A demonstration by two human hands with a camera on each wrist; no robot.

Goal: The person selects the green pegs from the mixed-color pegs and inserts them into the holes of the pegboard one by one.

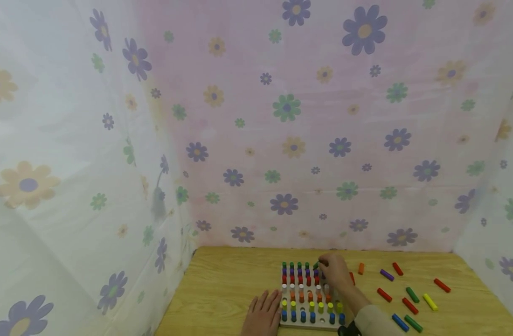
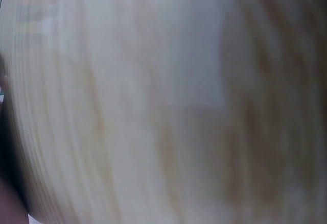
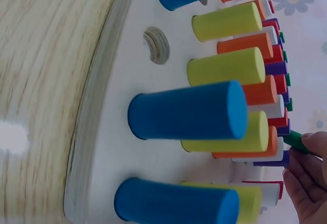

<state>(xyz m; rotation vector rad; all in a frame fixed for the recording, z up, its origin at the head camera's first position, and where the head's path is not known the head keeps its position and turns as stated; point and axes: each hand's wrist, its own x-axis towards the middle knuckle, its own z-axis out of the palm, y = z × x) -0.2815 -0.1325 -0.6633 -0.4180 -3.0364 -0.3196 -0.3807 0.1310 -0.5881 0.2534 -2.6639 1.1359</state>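
Observation:
A pale pegboard (image 1: pixel 297 323) stands on the table with rows of coloured pegs upright in it: green at the far side, then purple, red, white, orange, yellow and blue nearest. At the far row, my right hand (image 1: pixel 335 272) pinches a green peg (image 3: pixel 295 141) between thumb and fingers; the peg is tilted. Whether its end is in a hole cannot be told. My left hand (image 1: pixel 263 313) lies flat with fingers extended at the board's left edge. The left wrist view holds mostly blurred wood grain. One bare hole (image 3: pixel 156 45) shows in the blue row.
Loose pegs lie scattered on the wooden table (image 1: pixel 223 289) right of the board, among them a purple peg (image 1: pixel 387 275), a yellow peg (image 1: pixel 430 302), a blue peg (image 1: pixel 400 322) and an orange peg (image 1: pixel 361 268). Flowered sheets (image 1: pixel 248 140) hang behind and at both sides.

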